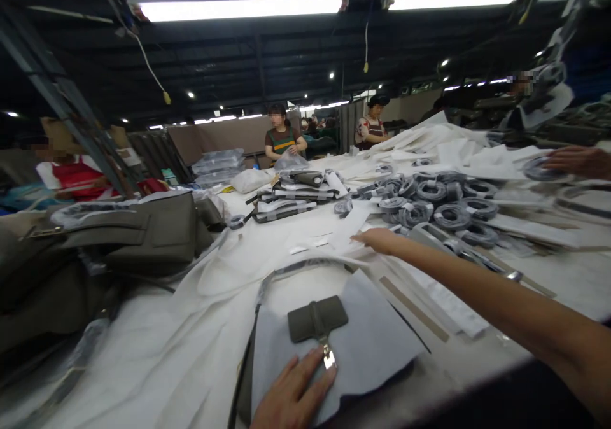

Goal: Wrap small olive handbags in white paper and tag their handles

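The left hand (296, 391), at bottom centre, lies with fingers slightly spread on the white sheet (372, 333), touching the metal clasp (329, 358) of the grey-green tag (317, 319). Dragging it could crease the sheet or let the clasp scratch whatever lies beneath. The right hand (375, 239), right of centre, reaches to white paper (353, 219); whether it grips any cannot be told. Its forearm, sweeping sideways, might scatter the wrapped coils (451, 216) at centre right.

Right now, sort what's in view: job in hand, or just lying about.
Job in hand: left hand at the metal clasp; olive tag; pale sheet beneath; right hand near white paper.

Seemingly lying about: coiled bundles; stacked dark pieces; olive bag at left.
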Demonstrator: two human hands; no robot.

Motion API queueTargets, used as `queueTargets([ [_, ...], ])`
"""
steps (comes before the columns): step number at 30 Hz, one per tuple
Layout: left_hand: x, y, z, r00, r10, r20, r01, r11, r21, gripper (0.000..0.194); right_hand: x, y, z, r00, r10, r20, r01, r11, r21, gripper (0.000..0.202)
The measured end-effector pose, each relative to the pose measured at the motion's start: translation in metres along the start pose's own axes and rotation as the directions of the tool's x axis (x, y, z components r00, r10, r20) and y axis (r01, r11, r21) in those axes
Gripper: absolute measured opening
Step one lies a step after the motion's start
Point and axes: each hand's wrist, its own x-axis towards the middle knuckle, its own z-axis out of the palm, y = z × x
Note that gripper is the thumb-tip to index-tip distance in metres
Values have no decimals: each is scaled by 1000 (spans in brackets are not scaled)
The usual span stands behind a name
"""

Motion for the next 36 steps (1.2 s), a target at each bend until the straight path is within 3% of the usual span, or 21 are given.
queueTargets([
  [3,-1,8,-15,992,-53,111,64,993,-97,78,-17,-24,-20,994,24,-109,-27,999,-29,49],
  [5,1,12,-22,985,-78,155,99,986,-136,79,-33,-54,-31,979,3,-201,-10,999,-33,48],
  [8,3,14,-27,981,-85,176,114,980,-163,75,-67,-114,-30,935,-166,-314,167,986,-24,46],
  [11,3,15,-26,977,-100,186,134,975,-176,72,-102,-165,-7,895,-397,-204,411,911,31,51],
  [13,3,15,-26,974,-122,192,159,968,-194,69,-119,-180,14,882,-462,-95,470,877,104,59],
  [15,3,16,-27,974,-131,185,170,963,-209,66,-128,-179,29,870,-493,-16,487,853,189,69],
  [17,3,17,-28,978,-123,168,158,964,-214,64,-130,-169,33,844,-535,31,510,819,262,65],
  [21,3,16,-29,980,-122,159,154,965,-213,62,-122,-157,9,809,-580,98,540,798,268,61],
  [24,3,16,-28,982,-104,158,135,970,-202,68,-116,-165,-11,847,-531,-27,524,825,212,57],
  [26,2,16,-28,982,-97,163,126,975,-183,69,-115,-173,-11,848,-510,-145,530,828,185,53],
  [31,0,19,-26,951,-175,256,212,969,-128,56,-120,-182,31,789,-589,-172,612,776,150,51],
  [36,-3,20,-19,961,-142,239,171,980,-104,56,-124,-174,64,750,-614,-246,658,729,187,51],
])
